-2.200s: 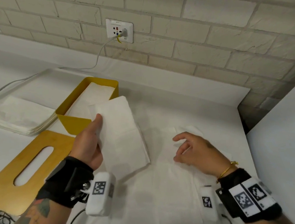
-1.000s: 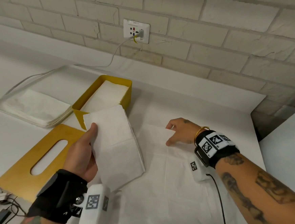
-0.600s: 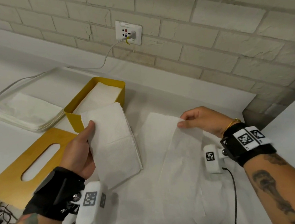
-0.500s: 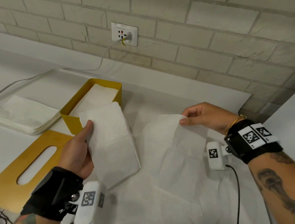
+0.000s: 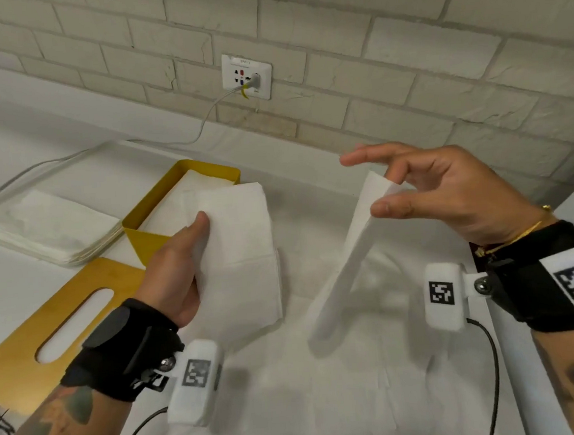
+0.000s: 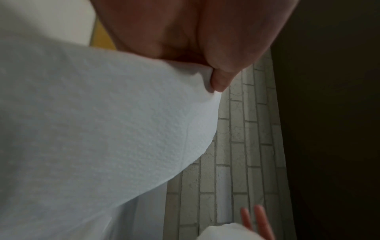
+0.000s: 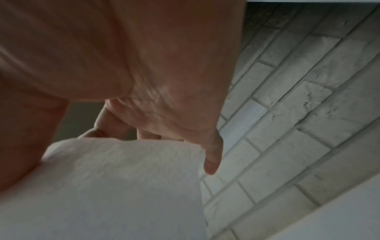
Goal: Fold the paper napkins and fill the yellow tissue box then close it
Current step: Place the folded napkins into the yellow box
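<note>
Head view: my left hand (image 5: 176, 263) grips folded napkin (image 5: 243, 248), long axis toward yellow tissue box (image 5: 162, 223) just beyond. My right hand (image 5: 448, 191) pinches raised napkin sheet (image 5: 346, 250), hanging steeply down to table (image 5: 344, 401).

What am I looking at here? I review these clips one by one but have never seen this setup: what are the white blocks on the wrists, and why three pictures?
There is no machine: a person works with bare hands. The white blocks on the wrist straps appear to be the wrist cameras. The large picture comes from a camera on the head; the two dim close-ups look along each hand.

The left hand grips a folded napkin near the open yellow tissue box, which already holds napkins. The right hand pinches one edge of a second napkin and lifts it off the white table.

The slotted lid lies flat beside the box, with a napkin stack behind it.
</note>
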A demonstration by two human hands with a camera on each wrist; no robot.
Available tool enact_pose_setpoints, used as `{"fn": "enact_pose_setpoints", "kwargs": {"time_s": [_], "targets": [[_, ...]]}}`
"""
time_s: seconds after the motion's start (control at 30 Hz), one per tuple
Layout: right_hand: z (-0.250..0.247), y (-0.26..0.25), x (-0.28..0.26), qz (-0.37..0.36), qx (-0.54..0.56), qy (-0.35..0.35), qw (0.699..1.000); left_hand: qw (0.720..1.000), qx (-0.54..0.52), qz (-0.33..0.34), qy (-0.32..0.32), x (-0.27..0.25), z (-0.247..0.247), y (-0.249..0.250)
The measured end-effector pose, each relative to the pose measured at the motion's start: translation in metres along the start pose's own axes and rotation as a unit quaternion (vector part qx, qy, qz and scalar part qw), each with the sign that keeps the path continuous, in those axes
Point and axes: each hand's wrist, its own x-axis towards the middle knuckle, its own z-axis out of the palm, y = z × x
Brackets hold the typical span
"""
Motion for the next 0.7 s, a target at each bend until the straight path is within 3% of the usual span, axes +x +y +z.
{"fn": "enact_pose_setpoints", "kwargs": {"time_s": [0.1,0.17,0.3,0.43,0.7], "targets": [[0.014,-0.026,0.005,-0.024,0.072,0.007,0.997,0.998,0.044,-0.001,-0.037,0.0,0.012,0.002],[0.022,-0.035,0.013,0.009,0.117,0.02,0.993,0.996,0.062,-0.006,-0.062,0.0,0.021,0.001],[0.043,-0.026,0.039,0.107,0.066,0.007,0.992,0.99,0.064,-0.032,-0.122,-0.005,0.038,-0.008],[0.058,0.01,0.056,0.189,0.002,0.045,0.981,0.982,0.042,-0.076,-0.167,-0.012,0.043,-0.024],[0.062,0.044,0.051,0.244,-0.023,0.062,0.967,0.974,0.059,-0.112,-0.187,-0.017,0.035,-0.051]]}}
